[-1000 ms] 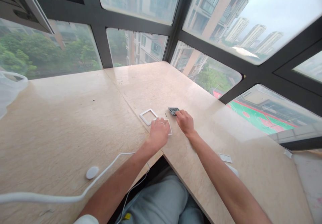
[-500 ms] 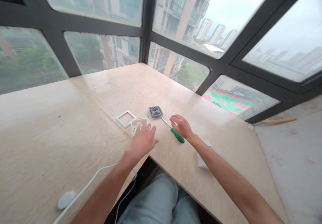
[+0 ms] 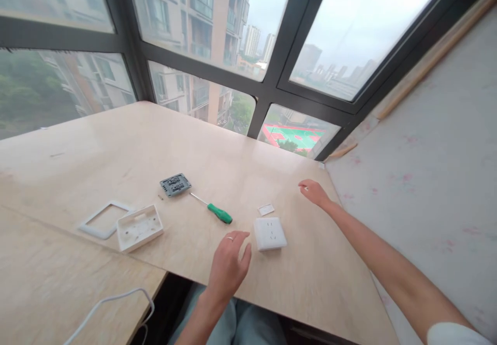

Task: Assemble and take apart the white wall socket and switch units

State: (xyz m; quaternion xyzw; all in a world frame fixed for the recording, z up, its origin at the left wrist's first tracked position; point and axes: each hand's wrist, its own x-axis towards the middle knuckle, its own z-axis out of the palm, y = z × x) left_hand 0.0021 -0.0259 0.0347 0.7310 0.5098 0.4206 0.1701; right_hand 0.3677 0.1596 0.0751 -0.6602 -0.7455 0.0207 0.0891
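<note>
My left hand (image 3: 231,259) is held low over the table, thumb and fingers apart, with nothing in it. Just right of its fingertips lies a white wall socket (image 3: 269,233), and a small white rectangular piece (image 3: 266,210) rests behind that. Farther right, my right hand (image 3: 313,193) is raised near the wall, its fingers loosely curled, with a gap showing between thumb and fingers. A green-handled screwdriver (image 3: 220,213) points toward a grey socket module (image 3: 175,184). To the left, a white mounting box (image 3: 140,228) overlaps a white square frame (image 3: 104,220).
A tiny screw (image 3: 160,197) lies near the grey module. A white cable (image 3: 111,298) loops over the front left table edge. Dark window frames (image 3: 202,71) border the back of the beige table (image 3: 217,153), and a patterned wall (image 3: 423,179) rises at the right.
The view has turned right. My left hand has left the mounting box and is now beside the wall socket. My right hand has moved from the screwdriver toward the wall. The socket is now uncovered.
</note>
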